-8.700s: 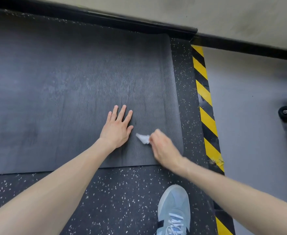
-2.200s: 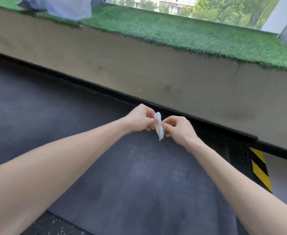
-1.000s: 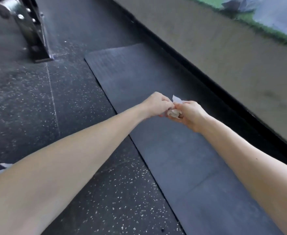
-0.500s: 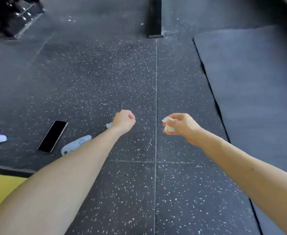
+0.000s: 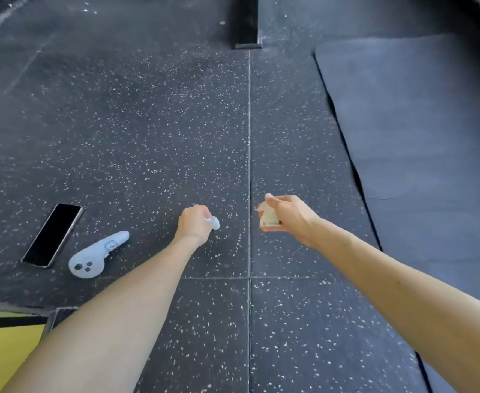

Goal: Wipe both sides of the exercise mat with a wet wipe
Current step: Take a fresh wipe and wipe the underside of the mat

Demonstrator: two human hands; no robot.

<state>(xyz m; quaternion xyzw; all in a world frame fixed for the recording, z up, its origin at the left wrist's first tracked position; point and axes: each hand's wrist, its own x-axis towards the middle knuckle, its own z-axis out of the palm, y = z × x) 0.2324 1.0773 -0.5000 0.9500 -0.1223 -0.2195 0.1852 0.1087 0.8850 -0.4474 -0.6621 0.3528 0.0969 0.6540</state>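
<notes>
Wet wipe [image 5: 267,217] (folded) in right hand [image 5: 290,217], white scrap [image 5: 213,222] in left hand [image 5: 194,224]

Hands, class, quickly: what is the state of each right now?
Left hand: closed, pinching a small white scrap.
Right hand: closed, gripping the wadded wet wipe.

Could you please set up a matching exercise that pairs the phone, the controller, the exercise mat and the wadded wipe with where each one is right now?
Things:
1. phone
2. controller
3. exercise mat
4. wadded wipe

Places:
a. flat on the floor at the right of the view
b. gripped in the right hand
c. on the floor, left of the controller
d. on the floor between the phone and the left hand, which pinches a small white scrap

Pairs: 1-c, 2-d, 3-a, 4-b.
</notes>
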